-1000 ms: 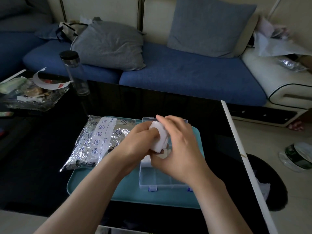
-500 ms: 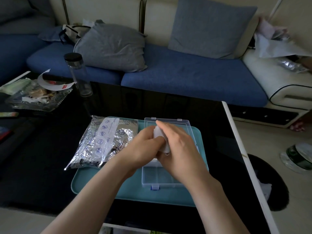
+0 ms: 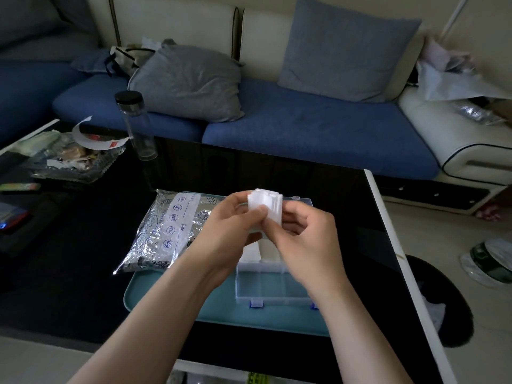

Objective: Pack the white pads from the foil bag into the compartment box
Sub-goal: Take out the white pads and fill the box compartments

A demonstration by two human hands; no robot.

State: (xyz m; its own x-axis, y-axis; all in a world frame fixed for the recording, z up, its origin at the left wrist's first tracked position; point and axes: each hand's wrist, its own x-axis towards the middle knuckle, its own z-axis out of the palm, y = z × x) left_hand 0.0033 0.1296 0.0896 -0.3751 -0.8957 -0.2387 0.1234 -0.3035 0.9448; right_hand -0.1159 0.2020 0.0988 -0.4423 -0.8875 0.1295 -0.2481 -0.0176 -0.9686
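White pads (image 3: 265,203) form a small stack held up over the teal tray (image 3: 166,296). At the left, the foil bag (image 3: 166,231) lies partly on that tray. The left hand (image 3: 230,234) grips the stack and the right hand (image 3: 307,236) pinches its near edge, probably separating pads. Next, they must go down into a free cell of the compartment box (image 3: 273,286).

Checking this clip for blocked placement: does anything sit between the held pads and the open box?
Nothing visible. The left hand and right hand hold the white pads above the compartment box; its lid is open and its near compartments look empty.
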